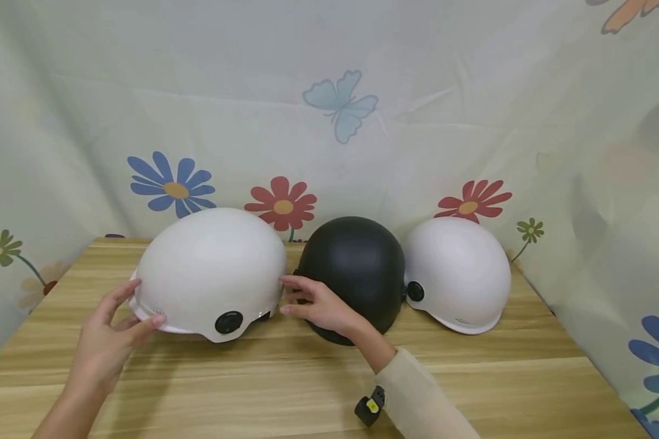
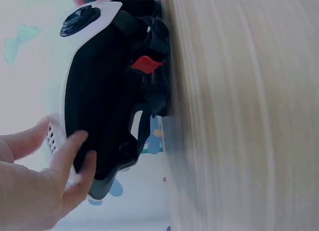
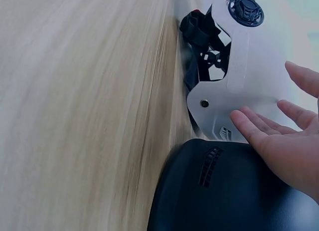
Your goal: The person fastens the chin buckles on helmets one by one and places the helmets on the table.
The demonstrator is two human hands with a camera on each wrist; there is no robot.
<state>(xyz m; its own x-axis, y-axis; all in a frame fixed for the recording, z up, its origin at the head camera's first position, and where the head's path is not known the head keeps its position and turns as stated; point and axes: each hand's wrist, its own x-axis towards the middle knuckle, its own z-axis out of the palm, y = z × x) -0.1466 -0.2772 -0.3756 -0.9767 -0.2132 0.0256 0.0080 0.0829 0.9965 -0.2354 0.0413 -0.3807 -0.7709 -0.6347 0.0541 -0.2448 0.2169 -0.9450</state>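
A large white helmet [image 1: 214, 268] with a black round knob on its side is at the left of the wooden table, tilted so its left brim is raised. My left hand [image 1: 107, 332] pinches that brim, the thumb on the vented outer shell and fingers inside the rim, as the left wrist view shows. Inside are a black lining [image 2: 99, 86], dark straps and a red buckle piece [image 2: 146, 64]. My right hand [image 1: 321, 305] has loosely extended fingers, their tips [image 3: 244, 122] at the helmet's right end, in front of a black helmet [image 1: 357, 262].
Beyond the black helmet, close against it, sits a second white helmet [image 1: 458, 274] with a black side knob. A flower-printed cloth [image 1: 395, 146] hangs behind the wooden table [image 1: 285, 390]. A small black device [image 1: 369, 410] is on my right wrist.
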